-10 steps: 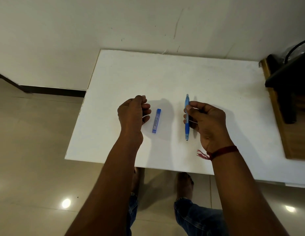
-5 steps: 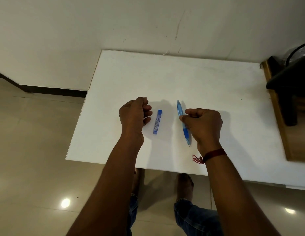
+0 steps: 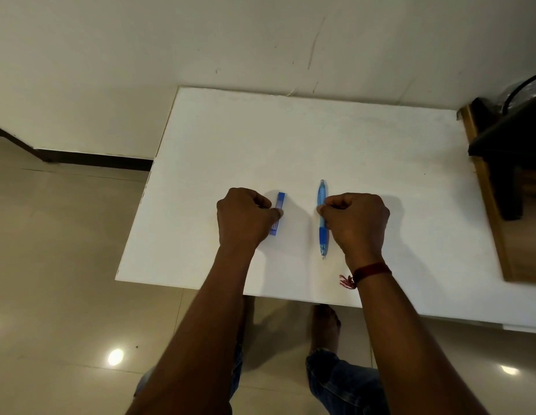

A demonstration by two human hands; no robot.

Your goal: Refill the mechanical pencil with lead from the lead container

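Over the near half of the white table [image 3: 290, 139], the left hand [image 3: 245, 218] sits curled into a loose fist, knuckles up, its fingertips touching the left side of the lead container [image 3: 278, 213]; whether they actually pinch it cannot be told from this angle. The container, a small blue rectangular case, lies flat on the table with its long axis running away from the person. Just to its right, apart from it, the blue mechanical pencil [image 3: 322, 217] lies roughly parallel, tip pointing toward the person. The right hand [image 3: 356, 223] is also curled shut, fingers pressed together against the pencil's barrel at mid-length, and a red thread bracelet [image 3: 370, 270] circles that wrist. A wooden stand [image 3: 488, 199] borders the table's right edge.
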